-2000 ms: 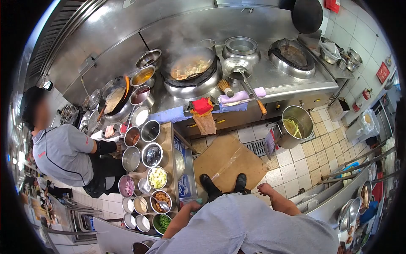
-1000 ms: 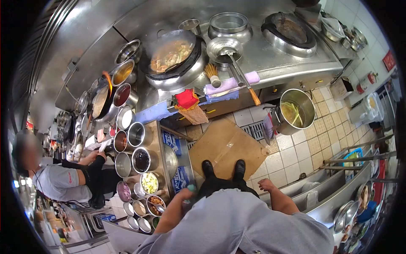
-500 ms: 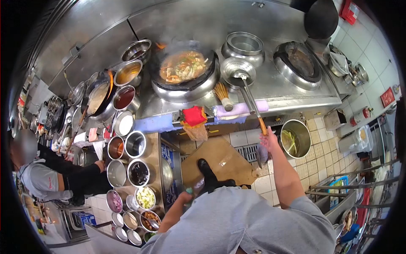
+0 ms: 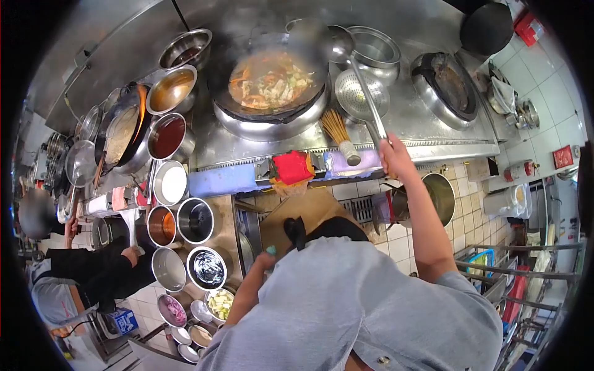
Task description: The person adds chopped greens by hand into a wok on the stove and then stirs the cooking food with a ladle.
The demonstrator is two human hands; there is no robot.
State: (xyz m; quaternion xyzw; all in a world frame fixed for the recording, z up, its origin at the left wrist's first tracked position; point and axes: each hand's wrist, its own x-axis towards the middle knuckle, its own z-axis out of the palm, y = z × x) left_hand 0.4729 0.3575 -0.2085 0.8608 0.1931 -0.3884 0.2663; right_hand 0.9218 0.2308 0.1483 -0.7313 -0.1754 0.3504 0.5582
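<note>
Head view: right grip [image 4: 396, 158] is clasping the ladle [image 4: 369, 98] by its handle end, likely keeping clear of wok [image 4: 221, 83] heat.
Left grip [image 4: 263, 262], nearside of wok, is clutching something teal [image 4: 271, 250].

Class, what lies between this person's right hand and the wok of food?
In the head view, the straw brush lies between the right hand and the wok of food, with part of the strainer nearer the hand.

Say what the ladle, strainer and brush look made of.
Ladle: metal, likely stainless steel, polished; bright reflections along the shaft. Grip end hidden in the right hand.
Strainer: metal, probably stainless; silvery, with many small holes.
Brush: perhaps bamboo or another plant fibre, matte; stiff straw-coloured strands. Material of its pale end unclear.
</note>
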